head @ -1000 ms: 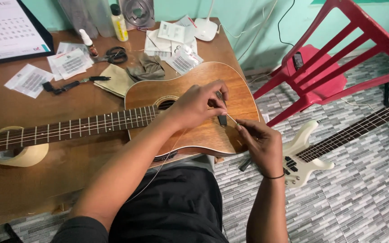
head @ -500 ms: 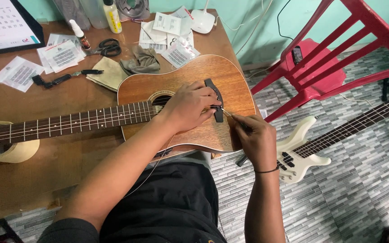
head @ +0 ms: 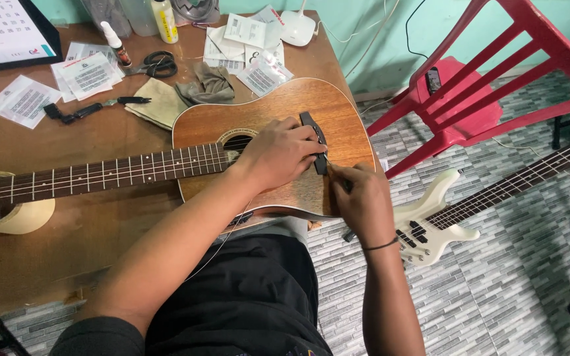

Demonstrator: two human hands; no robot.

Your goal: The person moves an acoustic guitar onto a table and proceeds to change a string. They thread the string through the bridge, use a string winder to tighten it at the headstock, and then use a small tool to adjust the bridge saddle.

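Seen from above, a person sat at a wooden bench [head: 67, 250] with an acoustic guitar [head: 265, 118] lying flat across it, the body nearest the lap and the neck [head: 100, 175] running off to the left, where it rested on a roll of tape [head: 8, 214].

The left hand [head: 278, 151] came in from the lower left, forearm stretched diagonally over the guitar's lower edge. It lay palm down on the top between the sound hole and the dark bridge [head: 315, 142], fingers curled and pressed together, the fingertips touching the bridge. What it pinched, if anything, was too small to tell.

The right hand [head: 364, 201] rose from below, wrist bent, a thin dark band around it. It sat just beside the left hand at the lower end of the bridge, fingers closed into a narrow pinch on a thin guitar string [head: 330, 165] leading toward the bridge.

Farther back on the bench lay paper packets [head: 84, 72], black scissors [head: 156, 64], a folded cloth [head: 209, 86], small bottles [head: 164, 20] and a calendar [head: 1, 29]. To the right, on the tiled floor [head: 496, 296], stood a red plastic chair [head: 470, 99] and lay a white electric bass [head: 430, 227].
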